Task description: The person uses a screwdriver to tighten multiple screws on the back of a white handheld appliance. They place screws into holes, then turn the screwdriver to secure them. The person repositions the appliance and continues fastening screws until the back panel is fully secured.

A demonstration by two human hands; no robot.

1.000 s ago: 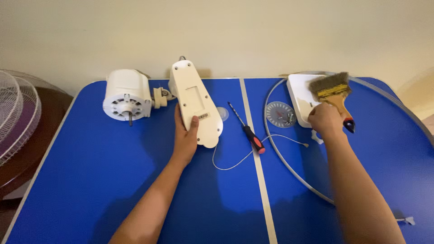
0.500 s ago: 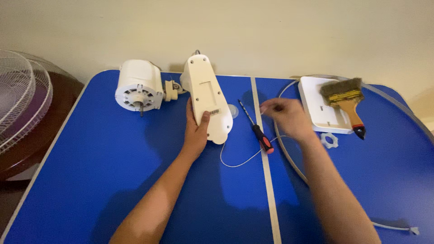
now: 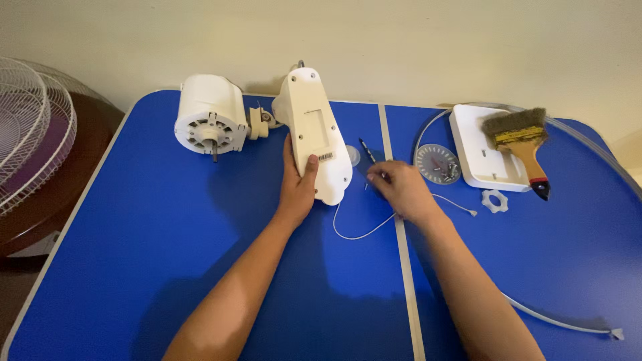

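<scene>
My left hand [image 3: 297, 182] grips the lower edge of a long white plastic fan housing [image 3: 311, 127] that lies on the blue table [image 3: 147, 254]. The housing joins a white round fan motor [image 3: 207, 124] at its upper left. My right hand [image 3: 396, 189] is closed over the handle of a screwdriver [image 3: 365, 148]; only its dark shaft shows, pointing up-left beside the housing. A thin white cord [image 3: 364, 232] runs from the housing under my right wrist.
A brown-handled brush [image 3: 523, 137] rests on a white square cover [image 3: 476, 154] at the right. Beside it are a clear round dish of screws [image 3: 438, 164] and a white plastic nut [image 3: 495, 200]. A thin hoop [image 3: 568, 322] curves along the right. A wire fan grille [image 3: 27, 134] sits at far left.
My right hand let go of the brush, which now lies on the white cover, and moved left onto the screwdriver. My left hand stayed on the housing.
</scene>
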